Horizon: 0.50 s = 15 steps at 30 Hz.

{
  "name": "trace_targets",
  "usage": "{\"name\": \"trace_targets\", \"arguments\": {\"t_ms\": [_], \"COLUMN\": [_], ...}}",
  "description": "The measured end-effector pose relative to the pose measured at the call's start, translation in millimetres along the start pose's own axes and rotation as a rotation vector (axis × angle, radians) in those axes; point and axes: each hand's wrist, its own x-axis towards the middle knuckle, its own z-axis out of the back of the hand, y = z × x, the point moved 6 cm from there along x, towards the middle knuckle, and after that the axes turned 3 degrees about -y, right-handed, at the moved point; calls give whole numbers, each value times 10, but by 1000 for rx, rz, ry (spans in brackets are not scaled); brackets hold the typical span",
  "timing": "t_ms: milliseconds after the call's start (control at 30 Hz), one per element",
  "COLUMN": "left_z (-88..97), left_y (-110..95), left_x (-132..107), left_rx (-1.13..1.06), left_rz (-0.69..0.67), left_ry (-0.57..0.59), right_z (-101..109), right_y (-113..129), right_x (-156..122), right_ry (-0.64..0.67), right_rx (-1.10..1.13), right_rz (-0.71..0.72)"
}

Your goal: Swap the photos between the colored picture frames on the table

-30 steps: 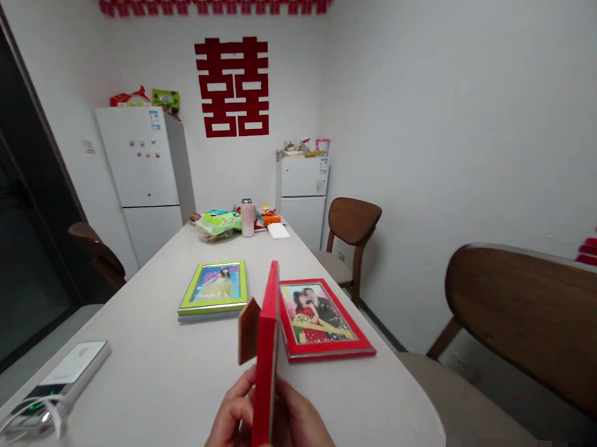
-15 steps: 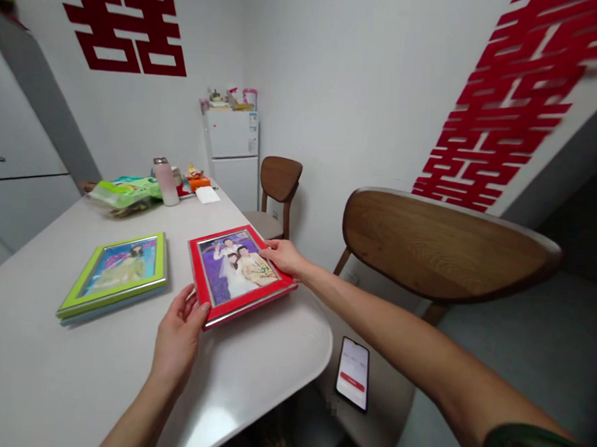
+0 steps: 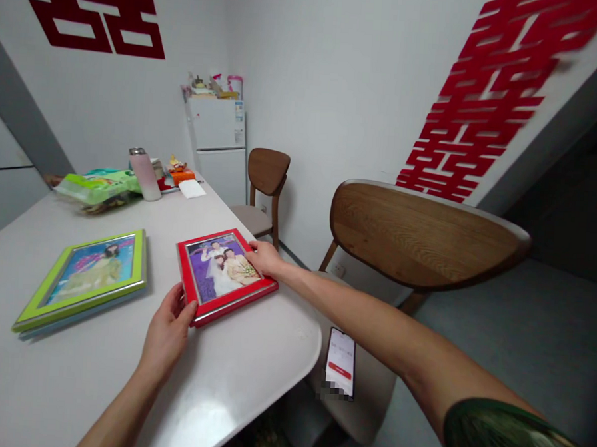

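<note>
White table (image 3: 45,370), wedding cut-outs on the walls. Left to right:

- green frame (image 3: 83,273): flat on the table, well apart from both hands.
- left hand (image 3: 167,330): closed on the near-left corner of the red frame (image 3: 226,273), thumb on top of the border, fingers curled at the edge.
- red frame: flat, photo up, near the table's right edge and skewed to it. Can't call its long axis because of foreshortening.
- right hand (image 3: 264,256): clamped on the far-right edge, fingers over the border.
- So the grip line runs diagonally, near-left to far-right, with the frame between my hands and both in contact.
- phone (image 3: 340,362): on the chair (image 3: 418,233) seat, below the table edge.
</note>
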Motion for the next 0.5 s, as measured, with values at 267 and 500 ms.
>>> {"name": "trace_targets", "arguments": {"t_ms": [267,500], "left_z": [720,1312], "left_y": [-62,30], "left_x": [118,20], "left_rx": [-200,-393], "left_rz": [36,178], "left_ry": [-250,-418], "right_z": [-248,-1507], "right_y": [1134,2135], "right_x": [-137,-546], "right_ry": [-44,179], "right_rx": [-143,-236], "right_rz": [365,687]}}
